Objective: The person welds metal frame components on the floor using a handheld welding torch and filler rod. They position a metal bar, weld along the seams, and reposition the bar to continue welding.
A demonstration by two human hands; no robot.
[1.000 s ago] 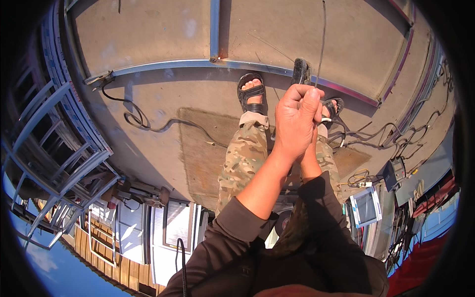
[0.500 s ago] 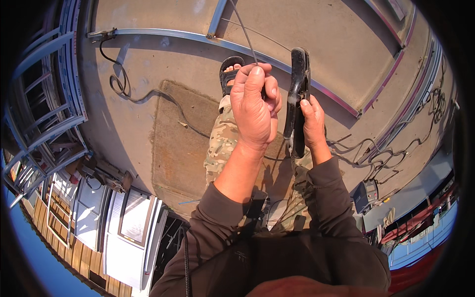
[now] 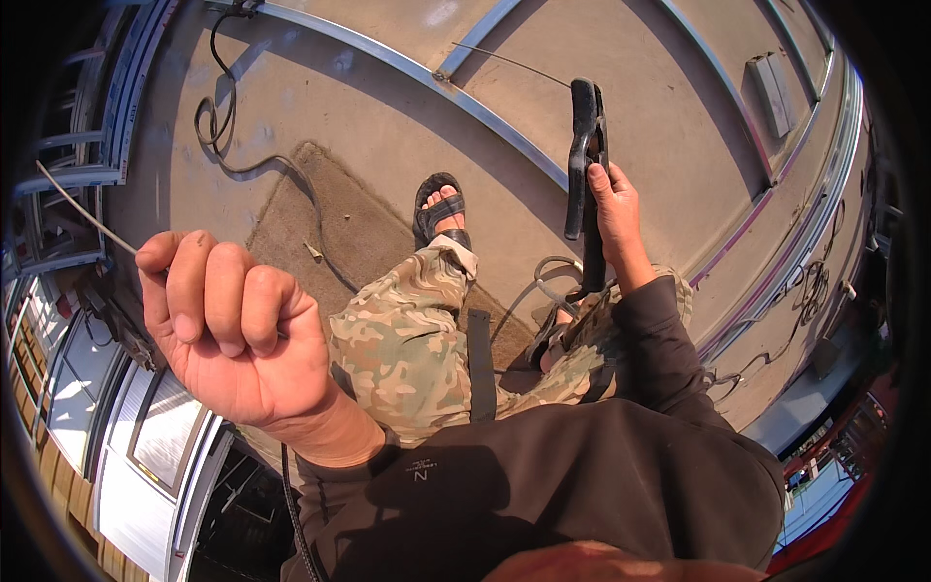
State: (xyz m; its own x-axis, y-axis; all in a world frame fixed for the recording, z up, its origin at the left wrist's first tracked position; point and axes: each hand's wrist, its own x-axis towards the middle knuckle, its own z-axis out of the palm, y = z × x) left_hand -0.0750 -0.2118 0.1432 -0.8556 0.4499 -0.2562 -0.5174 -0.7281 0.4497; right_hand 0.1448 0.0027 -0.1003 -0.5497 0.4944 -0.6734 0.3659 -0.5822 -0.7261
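My left hand [image 3: 242, 335] is raised at the left, fingers curled into a fist around a thin grey welding rod [image 3: 89, 215]. The rod sticks out past the thumb side toward the upper left; the part inside the fist is hidden. Over on the right, my right hand [image 3: 617, 221] grips a black welding electrode holder [image 3: 585, 136], pointed away from me. From the holder's far end a second thin rod [image 3: 509, 62] reaches out to the left, above the metal frame [image 3: 378, 50]. A cable loop [image 3: 555, 276] hangs near the holder's lower end.
Below my hands are my sandalled foot [image 3: 444, 209] and a brown mat [image 3: 301, 213]. A dark cable [image 3: 225, 126] winds across the concrete and over the mat. Metal profiles [image 3: 771, 92] lie at the right; stacked metal frames [image 3: 87, 136] stand at the left.
My left hand has swung left and closer to my body, carrying its rod away from the holder. My right hand keeps its grip on the holder. The view has shifted.
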